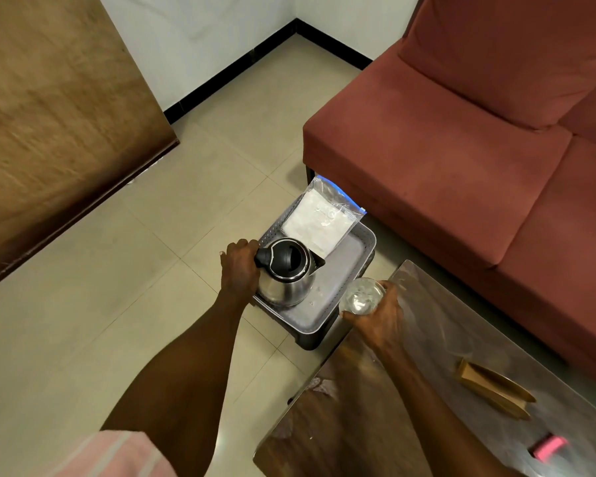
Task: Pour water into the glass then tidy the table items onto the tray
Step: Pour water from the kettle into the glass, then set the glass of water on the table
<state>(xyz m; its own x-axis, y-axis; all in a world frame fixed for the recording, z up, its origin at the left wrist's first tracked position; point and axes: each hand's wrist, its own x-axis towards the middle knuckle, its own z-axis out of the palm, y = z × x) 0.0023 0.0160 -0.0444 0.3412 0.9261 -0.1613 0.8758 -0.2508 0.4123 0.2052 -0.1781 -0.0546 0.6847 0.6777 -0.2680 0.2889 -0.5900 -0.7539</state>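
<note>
A steel kettle (286,271) with a black lid stands on the grey tray (341,270), its spout toward the right. My left hand (238,270) grips the kettle's black handle at its left side. My right hand (375,316) holds a clear glass (360,294) from the side, at the tray's right rim and next to the corner of the table (427,304). A clear zip bag with white contents (320,222) lies at the far end of the tray.
The tray rests on a dark stool on the tiled floor. A red sofa (479,132) stands behind and to the right. Wooden tongs (496,387) and a small pink object (549,447) lie on the table. A wooden panel (49,132) fills the left.
</note>
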